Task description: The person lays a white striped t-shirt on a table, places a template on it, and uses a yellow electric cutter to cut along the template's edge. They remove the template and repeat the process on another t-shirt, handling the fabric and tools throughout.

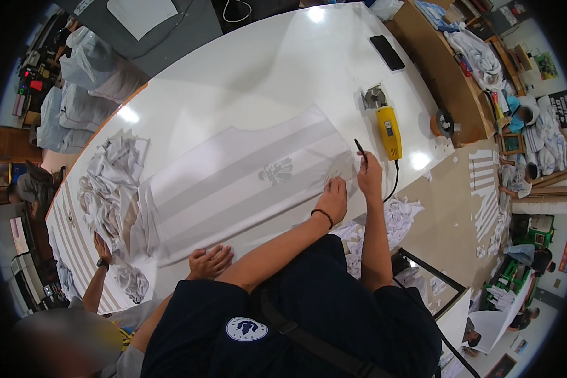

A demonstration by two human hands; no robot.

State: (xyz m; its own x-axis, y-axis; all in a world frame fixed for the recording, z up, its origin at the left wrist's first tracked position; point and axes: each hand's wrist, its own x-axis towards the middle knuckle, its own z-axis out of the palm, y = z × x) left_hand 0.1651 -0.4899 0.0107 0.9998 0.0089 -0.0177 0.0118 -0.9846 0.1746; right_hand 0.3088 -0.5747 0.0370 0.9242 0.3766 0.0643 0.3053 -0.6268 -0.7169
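My left hand (335, 196) slants rightward, bunched over striped fabric (233, 176), pinching I can't tell; my right hand (370, 173), just beside, clamps a black pen (360, 148).

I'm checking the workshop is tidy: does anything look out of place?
Yes: white scraps litter the floor right of the table, looking dropped rather than collected. On the table's left, a crumpled cloth heap looks untidy beside the flat striped cloth.

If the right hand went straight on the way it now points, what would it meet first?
Probably the yellow corded cutter, lying on the white table just beyond the right hand; depth is unclear, so it might pass above.
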